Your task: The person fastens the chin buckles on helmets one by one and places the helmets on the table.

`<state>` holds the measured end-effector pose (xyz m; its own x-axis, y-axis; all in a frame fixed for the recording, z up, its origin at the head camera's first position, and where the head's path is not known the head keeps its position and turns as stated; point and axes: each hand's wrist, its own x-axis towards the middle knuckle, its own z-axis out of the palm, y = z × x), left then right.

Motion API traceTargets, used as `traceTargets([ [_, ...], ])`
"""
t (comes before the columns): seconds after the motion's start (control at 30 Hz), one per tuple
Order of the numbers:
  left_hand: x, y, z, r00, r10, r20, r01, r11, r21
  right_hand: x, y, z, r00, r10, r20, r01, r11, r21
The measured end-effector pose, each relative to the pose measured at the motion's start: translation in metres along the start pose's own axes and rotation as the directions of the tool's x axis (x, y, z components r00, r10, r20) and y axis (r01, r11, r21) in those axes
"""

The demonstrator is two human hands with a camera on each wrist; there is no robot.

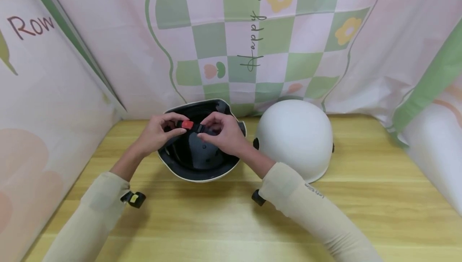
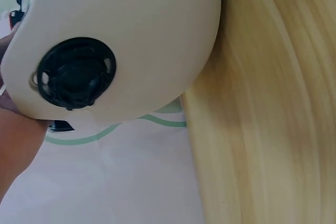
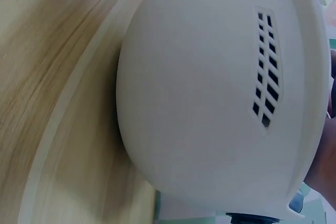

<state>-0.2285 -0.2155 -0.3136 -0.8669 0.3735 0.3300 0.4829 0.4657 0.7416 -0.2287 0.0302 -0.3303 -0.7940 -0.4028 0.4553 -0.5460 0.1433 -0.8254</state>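
A white helmet (image 1: 205, 156) lies upside down on the table, its black padded inside facing up. Above its opening, a chin-strap buckle with a red part (image 1: 187, 124) stretches between both hands. My left hand (image 1: 155, 133) pinches the buckle's left end between thumb and fingers. The right hand (image 1: 229, 134) pinches the black strap (image 1: 198, 128) on the other side. In the left wrist view the shell (image 2: 152, 35) carries a round black fitting (image 2: 77, 73); that hand is mostly hidden behind it. The right wrist view shows slotted vents (image 3: 266, 69) in the shell, with the fingers largely hidden.
A second white helmet (image 1: 296, 138) sits dome up just right of the first, close to the right forearm. The wooden table (image 1: 202, 222) ends at a patterned curtain (image 1: 238, 33) behind, with more fabric (image 1: 47, 105) along the left side.
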Motion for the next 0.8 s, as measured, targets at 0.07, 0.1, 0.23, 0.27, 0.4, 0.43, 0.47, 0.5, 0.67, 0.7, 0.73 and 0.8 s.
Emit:
traceTargets([
  [0.07, 0.0, 0.002, -0.001, 1.0, -0.003, 0.002, 0.003, 1.0, 0.013, 0.0, -0.002, 0.001, 1.0, -0.003, -0.012, 0.003, 1.0, -0.011],
  [0.1, 0.001, 0.002, -0.001, 1.0, -0.001, 0.001, 0.001, 1.0, 0.023, -0.001, -0.003, 0.002, 1.0, -0.002, -0.021, 0.002, 1.0, -0.014],
  [0.23, 0.002, 0.005, -0.002, 1.0, 0.004, 0.0, -0.004, 0.999, 0.051, -0.002, -0.005, 0.007, 0.998, -0.003, -0.066, 0.001, 1.0, -0.022],
  [0.27, 0.002, 0.006, -0.003, 1.0, 0.0, -0.001, 0.0, 0.998, 0.055, -0.003, -0.006, 0.009, 0.997, -0.001, -0.077, -0.001, 1.0, -0.022],
  [0.4, 0.0, 0.009, -0.004, 0.999, -0.033, -0.006, 0.034, 0.998, 0.049, -0.006, -0.007, 0.015, 0.995, -0.005, -0.097, 0.003, 1.0, -0.021],
  [0.43, -0.001, 0.009, -0.004, 0.999, -0.042, -0.005, 0.042, 0.998, 0.046, -0.006, -0.007, 0.015, 0.995, -0.009, -0.098, 0.007, 1.0, -0.022],
  [0.47, -0.002, 0.01, -0.004, 0.999, -0.046, -0.005, 0.047, 0.998, 0.043, -0.006, -0.008, 0.015, 0.995, -0.013, -0.098, 0.01, 1.0, -0.025],
  [0.5, -0.002, 0.01, -0.004, 0.999, -0.051, -0.004, 0.051, 0.998, 0.038, -0.006, -0.008, 0.014, 0.995, -0.02, -0.097, 0.017, 0.999, -0.03],
  [0.67, -0.004, 0.011, -0.005, 0.999, -0.051, 0.003, 0.051, 0.999, 0.017, -0.001, -0.01, 0.005, 0.998, -0.022, -0.058, 0.021, 1.0, -0.02],
  [0.7, -0.005, 0.01, -0.005, 0.999, -0.05, 0.003, 0.05, 0.999, 0.011, 0.001, -0.011, 0.003, 0.999, -0.017, -0.04, 0.017, 1.0, -0.011],
  [0.73, -0.005, 0.01, -0.005, 0.999, -0.046, 0.004, 0.046, 0.999, 0.009, 0.002, -0.011, 0.001, 1.0, -0.014, -0.024, 0.014, 1.0, -0.003],
  [0.8, -0.004, 0.009, -0.005, 0.999, -0.042, 0.005, 0.042, 0.999, 0.007, 0.004, -0.012, -0.002, 1.0, -0.014, 0.009, 0.014, 1.0, 0.006],
])
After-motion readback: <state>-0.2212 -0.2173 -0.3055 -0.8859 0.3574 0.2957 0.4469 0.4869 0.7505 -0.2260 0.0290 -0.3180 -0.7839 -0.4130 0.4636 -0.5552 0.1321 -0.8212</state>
